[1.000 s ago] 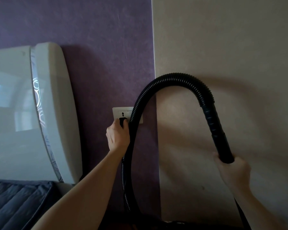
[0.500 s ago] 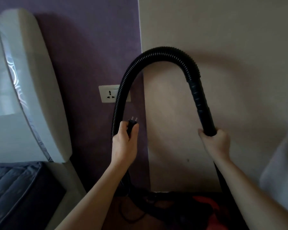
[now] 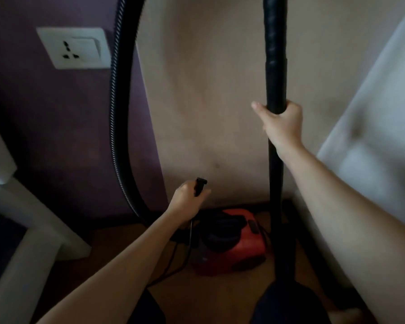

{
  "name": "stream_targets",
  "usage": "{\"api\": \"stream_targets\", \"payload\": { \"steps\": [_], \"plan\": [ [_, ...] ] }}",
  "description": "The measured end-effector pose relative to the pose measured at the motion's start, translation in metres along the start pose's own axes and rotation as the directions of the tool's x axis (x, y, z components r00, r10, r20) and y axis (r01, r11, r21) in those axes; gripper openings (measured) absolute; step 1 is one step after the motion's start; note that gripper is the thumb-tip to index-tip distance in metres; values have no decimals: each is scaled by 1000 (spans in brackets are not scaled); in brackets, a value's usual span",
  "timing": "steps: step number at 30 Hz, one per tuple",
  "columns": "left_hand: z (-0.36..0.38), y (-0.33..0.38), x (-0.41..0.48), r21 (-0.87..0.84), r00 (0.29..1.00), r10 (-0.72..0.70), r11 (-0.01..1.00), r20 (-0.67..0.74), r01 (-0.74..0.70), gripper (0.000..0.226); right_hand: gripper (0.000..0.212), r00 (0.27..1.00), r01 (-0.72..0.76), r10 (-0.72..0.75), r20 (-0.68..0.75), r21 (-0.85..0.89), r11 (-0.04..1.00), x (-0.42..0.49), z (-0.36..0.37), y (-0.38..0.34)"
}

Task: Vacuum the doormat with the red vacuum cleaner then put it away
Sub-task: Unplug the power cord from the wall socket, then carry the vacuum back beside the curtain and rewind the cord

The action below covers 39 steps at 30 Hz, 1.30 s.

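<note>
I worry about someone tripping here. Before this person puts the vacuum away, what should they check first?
1. Plug out of the wall: ok. The socket is empty and the left hand grips the plug.
2. Firm hold on the tube: ok. The right hand is curled round it.
3. Cord gathered up: not ok. It hangs from the plug and trails loose on the floor.
4. Red vacuum switched off: cannot tell.
5. Hose joined to the vacuum body: cannot tell, as the left arm hides that spot.
</note>
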<state>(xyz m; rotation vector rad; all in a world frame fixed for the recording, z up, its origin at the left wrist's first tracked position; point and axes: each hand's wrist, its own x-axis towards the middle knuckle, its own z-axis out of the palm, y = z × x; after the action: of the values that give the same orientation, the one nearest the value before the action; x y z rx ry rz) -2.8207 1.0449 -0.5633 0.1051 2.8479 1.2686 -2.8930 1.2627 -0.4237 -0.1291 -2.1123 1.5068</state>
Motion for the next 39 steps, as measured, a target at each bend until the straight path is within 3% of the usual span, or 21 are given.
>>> {"api": "stream_targets", "payload": {
  "steps": [6,12,16,24,30,33,39],
  "plan": [
    [67,-27,8,235,980,64,966,188,-108,30,55,996,66,-67,57,15,998,-1,2,16],
    [119,-49,10,287,959,23,952,281,-107,47,41,990,131,-131,43,-14,991,-8,11,24],
    [140,-52,16,458,957,56,869,285,-187,55,34,986,167,-167,-5,-27,986,-9,9,26],
    [152,-40,40,529,965,-1,836,264,-144,71,36,981,192,-192,21,6,981,-6,4,32],
    [153,-39,49,543,953,-55,831,296,-121,34,41,981,186,-188,51,47,982,-12,7,34],
    [155,-41,52,523,943,-87,847,322,-100,34,38,979,187,-191,71,59,981,-14,5,34],
    [154,-42,53,494,936,-148,869,320,-32,44,49,981,181,-183,70,43,983,-20,4,34]
  ]
}}
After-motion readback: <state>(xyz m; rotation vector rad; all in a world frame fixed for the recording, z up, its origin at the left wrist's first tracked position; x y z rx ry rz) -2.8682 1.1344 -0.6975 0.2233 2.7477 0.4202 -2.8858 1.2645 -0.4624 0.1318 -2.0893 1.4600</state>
